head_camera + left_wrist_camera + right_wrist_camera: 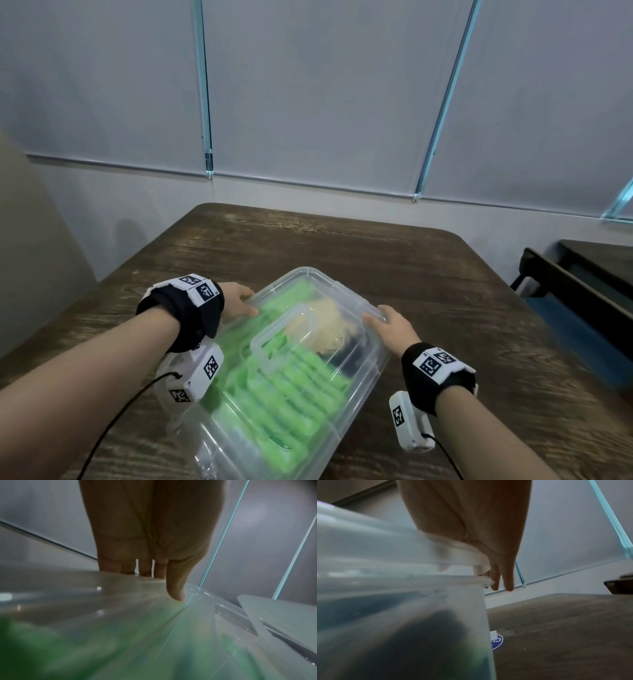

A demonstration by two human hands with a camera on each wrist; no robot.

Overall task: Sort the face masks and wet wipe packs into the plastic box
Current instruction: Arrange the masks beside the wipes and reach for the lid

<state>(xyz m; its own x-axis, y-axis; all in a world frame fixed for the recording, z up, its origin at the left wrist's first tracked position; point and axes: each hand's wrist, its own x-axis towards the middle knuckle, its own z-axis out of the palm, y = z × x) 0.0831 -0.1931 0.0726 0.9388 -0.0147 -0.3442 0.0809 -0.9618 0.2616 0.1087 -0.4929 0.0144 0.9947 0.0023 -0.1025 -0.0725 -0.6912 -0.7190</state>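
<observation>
A clear plastic box (363,373) stands on the wooden table (394,253) with its clear lid (310,279) on top. Through the plastic I see several green wet wipe packs (301,380) in rows, and beige face masks (327,322) with something dark beside them at the far end. My left hand (244,302) lies on the lid's far-left edge; in the left wrist view its thumb (176,589) rests on the lid (102,601) and the straight fingers reach past the edge. My right hand (381,317) rests on the lid's right edge, fingers (508,578) pointing down past the rim (388,555).
A dark bench or low frame (582,281) stands to the right of the table. A blue round sticker (497,641) shows by the box's right corner. Grey blinds and a wall rise behind the table's far edge.
</observation>
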